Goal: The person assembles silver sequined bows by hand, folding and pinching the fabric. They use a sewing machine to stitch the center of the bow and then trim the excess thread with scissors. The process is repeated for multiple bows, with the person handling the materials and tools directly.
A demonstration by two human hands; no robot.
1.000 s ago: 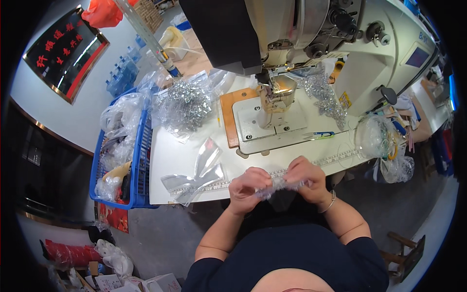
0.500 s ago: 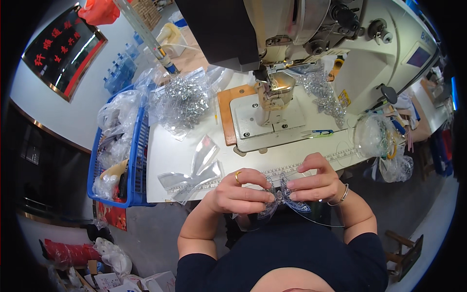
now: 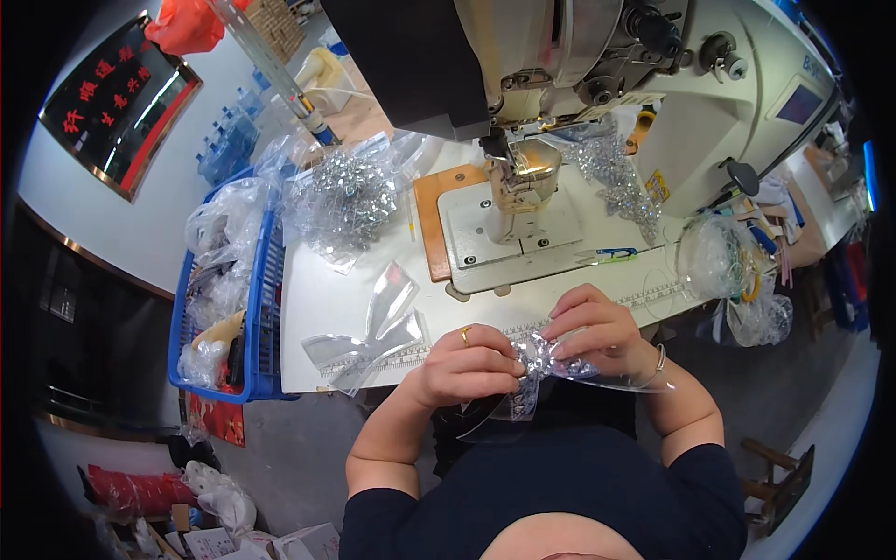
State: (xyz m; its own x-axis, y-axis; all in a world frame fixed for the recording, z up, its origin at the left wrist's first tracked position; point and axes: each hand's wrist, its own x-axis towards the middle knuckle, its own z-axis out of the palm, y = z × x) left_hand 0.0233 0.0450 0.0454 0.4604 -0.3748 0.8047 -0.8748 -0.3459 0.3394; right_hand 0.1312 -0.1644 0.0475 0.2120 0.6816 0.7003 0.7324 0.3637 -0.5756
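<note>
Pinching between left hand and right hand fingers, sparkly clear plastic piece; nearside of sewing machine; slack grip could let it slip

The left hand and the right hand pinch a clear, sparkling bow near the front edge of the table. On it are a sewing machine, snips, clear strips and a bag; at its left is a blue basket.
</note>
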